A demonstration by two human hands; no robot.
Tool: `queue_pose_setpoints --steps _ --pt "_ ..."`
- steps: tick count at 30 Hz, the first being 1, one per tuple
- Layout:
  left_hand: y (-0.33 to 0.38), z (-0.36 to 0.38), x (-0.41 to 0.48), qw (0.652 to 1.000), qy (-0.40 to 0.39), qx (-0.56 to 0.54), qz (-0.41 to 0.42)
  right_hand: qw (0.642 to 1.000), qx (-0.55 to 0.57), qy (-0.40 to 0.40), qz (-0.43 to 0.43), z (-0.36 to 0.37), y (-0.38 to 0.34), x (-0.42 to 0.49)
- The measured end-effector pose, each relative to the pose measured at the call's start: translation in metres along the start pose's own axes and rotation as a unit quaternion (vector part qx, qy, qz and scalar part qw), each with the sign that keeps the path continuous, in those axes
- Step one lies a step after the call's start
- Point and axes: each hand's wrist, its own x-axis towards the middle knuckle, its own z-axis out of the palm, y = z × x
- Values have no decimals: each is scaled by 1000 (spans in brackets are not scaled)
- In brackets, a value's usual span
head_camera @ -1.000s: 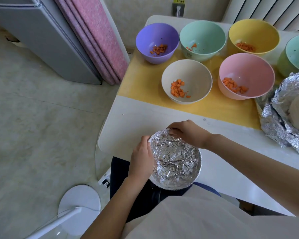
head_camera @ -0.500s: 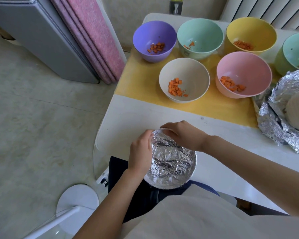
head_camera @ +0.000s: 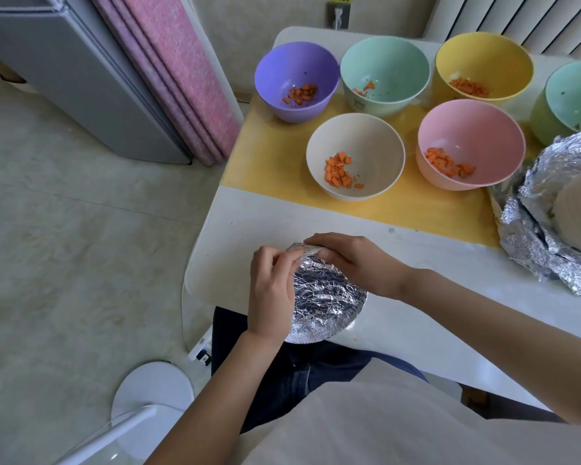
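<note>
A round dish lined with crinkled silver foil (head_camera: pixel 326 302) sits at the near edge of the white table (head_camera: pixel 416 317), tilted with its far rim raised. My left hand (head_camera: pixel 271 290) pinches the foil at the dish's far left rim. My right hand (head_camera: pixel 356 260) curls over the far rim and pinches the foil edge there. Both thumbs and fingertips meet at the same folded spot of foil.
Several coloured bowls with chopped carrot stand on a yellow mat (head_camera: pixel 269 152): purple (head_camera: pixel 296 78), mint (head_camera: pixel 384 73), yellow (head_camera: pixel 483 67), cream (head_camera: pixel 354 162), pink (head_camera: pixel 470 142). A crumpled foil pile (head_camera: pixel 544 236) lies at right. A white fan base (head_camera: pixel 151 394) stands on the floor.
The foil dish has tipped up at its far rim. My left hand slid from the dish's left side up to the far rim, beside my right hand.
</note>
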Motion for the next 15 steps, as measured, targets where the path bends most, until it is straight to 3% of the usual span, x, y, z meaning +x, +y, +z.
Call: queue_pose_setpoints --steps 9,15 --pt "-2 2 5 999 1 15 31 993 -111 -5 -31 2 -2 -1" --pt "0 4 6 1000 -7 25 -4 992 -121 14 -24 4 0 -1"
